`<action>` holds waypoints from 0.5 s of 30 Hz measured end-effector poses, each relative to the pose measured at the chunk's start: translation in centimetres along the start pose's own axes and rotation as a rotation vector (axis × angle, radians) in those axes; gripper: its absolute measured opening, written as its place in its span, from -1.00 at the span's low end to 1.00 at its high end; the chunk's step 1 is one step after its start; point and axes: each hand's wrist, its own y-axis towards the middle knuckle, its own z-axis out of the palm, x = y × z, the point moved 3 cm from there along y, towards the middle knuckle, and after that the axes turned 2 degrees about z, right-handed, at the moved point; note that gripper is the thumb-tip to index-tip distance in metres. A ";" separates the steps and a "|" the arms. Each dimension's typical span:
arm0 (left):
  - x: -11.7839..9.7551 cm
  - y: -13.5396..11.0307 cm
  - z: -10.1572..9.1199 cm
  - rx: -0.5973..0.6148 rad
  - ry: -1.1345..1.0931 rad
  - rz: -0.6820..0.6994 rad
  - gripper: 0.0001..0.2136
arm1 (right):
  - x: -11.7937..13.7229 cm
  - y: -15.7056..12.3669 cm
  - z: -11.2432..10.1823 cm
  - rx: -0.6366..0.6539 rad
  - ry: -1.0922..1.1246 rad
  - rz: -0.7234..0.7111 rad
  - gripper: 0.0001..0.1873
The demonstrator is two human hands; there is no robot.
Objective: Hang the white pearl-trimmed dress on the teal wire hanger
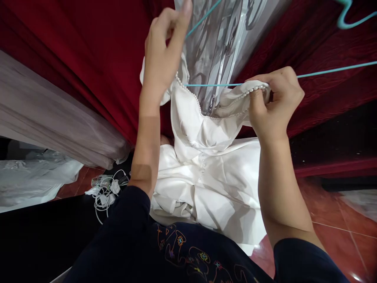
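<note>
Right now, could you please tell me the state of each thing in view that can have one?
dress: hanging crumpled, neckline held open between both hands.
hanger: bar lies across the open neckline.
left hand: raised, grip closed at the dress's shoulder.
right hand: grip pinched shut on the beaded neckline edge.
cables: tangled in a heap on the floor.

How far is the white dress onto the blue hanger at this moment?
Done: the hanger bar already crosses the dress at its pearl neckline. In hand: the right hand grips the pearl edge at the bar; the left hand pinches up by the sloping wire. Left: the skirt lies bunched below, not hanging free.
</note>
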 end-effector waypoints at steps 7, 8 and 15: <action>-11.0 -7.3 6.9 0.073 -0.064 0.107 -0.77 | 0.5 0.2 0.0 -0.034 0.005 0.025 -0.83; -11.0 -7.9 7.7 0.130 -0.042 0.049 -0.73 | 0.7 0.1 0.1 -0.041 0.018 0.027 -0.83; -9.9 -8.8 7.6 0.296 0.036 -0.195 -0.70 | -0.7 -1.3 -2.2 -0.297 -0.050 -0.119 -0.77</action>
